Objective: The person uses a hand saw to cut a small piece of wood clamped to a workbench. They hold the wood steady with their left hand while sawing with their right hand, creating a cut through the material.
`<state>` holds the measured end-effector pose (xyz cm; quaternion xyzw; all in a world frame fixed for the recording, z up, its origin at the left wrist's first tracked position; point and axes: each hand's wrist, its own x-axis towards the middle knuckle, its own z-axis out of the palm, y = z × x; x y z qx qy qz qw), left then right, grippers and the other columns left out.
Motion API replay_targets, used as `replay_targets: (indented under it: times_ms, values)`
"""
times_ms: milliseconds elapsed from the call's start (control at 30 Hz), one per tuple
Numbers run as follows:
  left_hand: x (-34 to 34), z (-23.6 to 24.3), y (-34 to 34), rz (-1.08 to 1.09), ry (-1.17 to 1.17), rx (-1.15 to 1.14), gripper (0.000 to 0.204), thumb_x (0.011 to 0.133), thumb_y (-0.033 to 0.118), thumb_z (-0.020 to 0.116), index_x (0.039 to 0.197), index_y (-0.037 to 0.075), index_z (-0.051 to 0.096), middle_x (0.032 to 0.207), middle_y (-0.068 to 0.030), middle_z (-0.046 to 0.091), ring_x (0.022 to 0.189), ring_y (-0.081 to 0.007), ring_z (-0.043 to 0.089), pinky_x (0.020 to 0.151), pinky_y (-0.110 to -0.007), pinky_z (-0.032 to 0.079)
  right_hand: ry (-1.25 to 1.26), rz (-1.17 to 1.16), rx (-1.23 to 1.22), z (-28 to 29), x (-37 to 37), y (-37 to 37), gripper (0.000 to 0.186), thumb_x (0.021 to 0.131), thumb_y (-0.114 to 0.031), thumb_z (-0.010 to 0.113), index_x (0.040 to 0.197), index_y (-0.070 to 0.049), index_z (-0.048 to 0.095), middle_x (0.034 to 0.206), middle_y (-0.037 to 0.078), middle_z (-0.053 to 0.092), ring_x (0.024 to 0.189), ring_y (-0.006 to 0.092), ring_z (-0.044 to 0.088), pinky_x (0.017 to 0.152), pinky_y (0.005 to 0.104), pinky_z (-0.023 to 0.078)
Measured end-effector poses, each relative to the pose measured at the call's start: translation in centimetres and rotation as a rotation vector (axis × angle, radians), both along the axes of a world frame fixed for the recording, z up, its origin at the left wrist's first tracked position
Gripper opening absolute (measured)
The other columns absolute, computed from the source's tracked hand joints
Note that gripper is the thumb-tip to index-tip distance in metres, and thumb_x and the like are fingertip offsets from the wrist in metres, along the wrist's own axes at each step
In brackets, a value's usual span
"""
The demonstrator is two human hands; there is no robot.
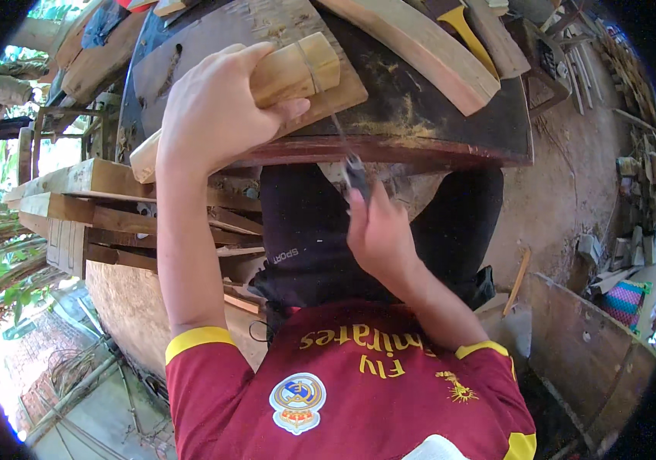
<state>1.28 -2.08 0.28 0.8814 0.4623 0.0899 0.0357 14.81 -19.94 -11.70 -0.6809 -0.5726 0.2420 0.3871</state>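
My left hand [217, 107] is wrapped over a short, pale wooden block [297, 70], pressing it onto a flat wooden board [247, 23] at the table's near edge. My right hand [382, 230], slightly blurred, grips the dark handle of a thin-bladed saw [355, 175] below that edge. The narrow blade runs up from the handle to the block and lies across it close to its right end, along a dark cut line. How deep the cut goes cannot be made out.
On the dark table [389, 107] lie a long curved timber [420, 54] and a yellow-handled tool [470, 38]. Stacked timber pieces [98, 199] stand left of my legs. A large wooden box [581, 330] is at lower right, and a wooden stick [517, 280] lies near it.
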Motion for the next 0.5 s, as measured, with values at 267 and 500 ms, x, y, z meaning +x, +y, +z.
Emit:
replay_targets:
  times_ms: [267,500]
  values:
    - [0.2,-0.2,-0.1,-0.038,-0.029,0.048,0.065,0.073,0.043,0.081,0.123,0.005,0.067,0.103,-0.0152,0.071,0.103,-0.0351,0.067,0.092,-0.045,0.051,0.078,-0.021,-0.020,-1.2,-1.2,0.8,0.022,0.096,-0.012,0.058,0.105,0.006,0.050,0.063,0.026,0.060,0.057,0.0475,0.063,0.051,0.0540,0.051]
    - [0.0,-0.7,0.5,-0.042,-0.077,0.117,0.064,0.072,0.043,0.081,0.123,0.007,0.068,0.106,-0.0159,0.072,0.103,-0.0355,0.067,0.091,-0.045,0.052,0.075,0.044,-0.192,-3.4,-0.8,-3.8,0.031,0.094,-0.007,0.058,0.112,0.017,0.051,0.060,0.025,0.060,0.057,0.0459,0.064,0.051,0.0495,0.050]
